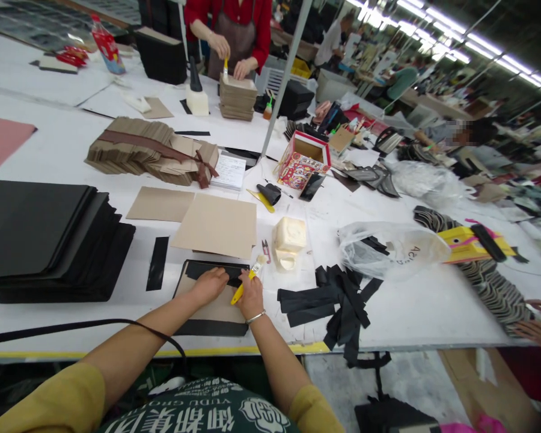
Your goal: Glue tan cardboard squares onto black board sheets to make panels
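A tan board with black edges (214, 311) lies flat at the table's front edge. Along its top runs a black strip (198, 269). My left hand (211, 285) presses on this strip, its fingers curled together at the strip's lower side. Beside it, my right hand (251, 294) grips a yellow-handled brush (242, 287), bristles pointing up and right, while its fingertips touch the right end of the strip. Whether the left fingers pinch the strip's edge is hard to tell. Just right of the brush stand small scissors (265, 251) and a whitish glue container (290, 236).
Black sheets (40, 234) are stacked at left, with one strip (157, 263) beside them. Tan boards (219, 225) lie ahead. Loose black strips (342, 300) and a plastic bag (388, 246) are right. A metal pole (286, 78) rises mid-table. Across, a person (238, 36) brushes stacked pieces.
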{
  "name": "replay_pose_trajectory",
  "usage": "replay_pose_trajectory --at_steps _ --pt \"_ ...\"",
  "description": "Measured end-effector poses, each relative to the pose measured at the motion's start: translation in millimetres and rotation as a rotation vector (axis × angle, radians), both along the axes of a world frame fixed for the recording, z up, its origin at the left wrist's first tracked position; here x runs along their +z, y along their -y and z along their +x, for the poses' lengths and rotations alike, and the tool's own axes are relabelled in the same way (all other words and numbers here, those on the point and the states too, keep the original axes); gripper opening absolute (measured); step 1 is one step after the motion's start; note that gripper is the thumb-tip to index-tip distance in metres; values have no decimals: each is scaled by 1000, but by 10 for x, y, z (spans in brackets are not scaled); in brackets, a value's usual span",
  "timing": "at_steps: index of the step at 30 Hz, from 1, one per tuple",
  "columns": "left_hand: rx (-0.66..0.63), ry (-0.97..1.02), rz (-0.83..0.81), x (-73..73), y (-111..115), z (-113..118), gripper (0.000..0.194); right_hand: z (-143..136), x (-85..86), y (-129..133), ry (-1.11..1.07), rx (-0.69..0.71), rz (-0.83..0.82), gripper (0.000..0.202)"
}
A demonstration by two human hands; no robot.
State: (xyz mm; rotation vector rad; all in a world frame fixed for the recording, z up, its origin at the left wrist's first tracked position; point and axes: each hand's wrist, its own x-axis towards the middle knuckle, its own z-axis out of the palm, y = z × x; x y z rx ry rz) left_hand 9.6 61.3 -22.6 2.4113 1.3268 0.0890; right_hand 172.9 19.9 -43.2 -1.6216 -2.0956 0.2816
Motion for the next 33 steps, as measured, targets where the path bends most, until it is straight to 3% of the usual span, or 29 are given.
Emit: replay_pose_trajectory --at_steps 3,6,9,13,15,17,19,21,25,27,29,33 --pt "-31 58 28 7 159 85 24 117 30 31 86 41 -11 26" --pt "-28 133 88 -7 367 79 27 486 94 112 201 1 -10 25" --pt "-56 142 118 -33 581 -122 38 1097 186 227 336 -48 -23 28" --pt "-175 85 93 -110 776 -526 72 1950 297 368 506 -71 -111 31" --pt "-202 43 71 -158 809 -643 80 2231 330 403 548 -107 -102 34" --pt "-190 20 59 -198 804 -659 81 2341 352 404 530 -169 -46 39" --pt "-163 17 55 -219 784 -603 81 2254 365 383 466 -234 3 44" --pt "-149 26 48 -208 775 -539 80 1988 365 358 369 -252 21 46" --pt "-145 80 58 -15 826 -623 77 1206 315 356 144 -100 30 36" --pt "-99 131 145 213 866 -826 65 864 298 360 50 -57 66 33" --pt "16 173 302 534 898 -1127 46 610 315 306 -43 -69 131 34" --pt "395 210 685 1310 884 -1946 23 202 517 -65 -92 23 395 31"
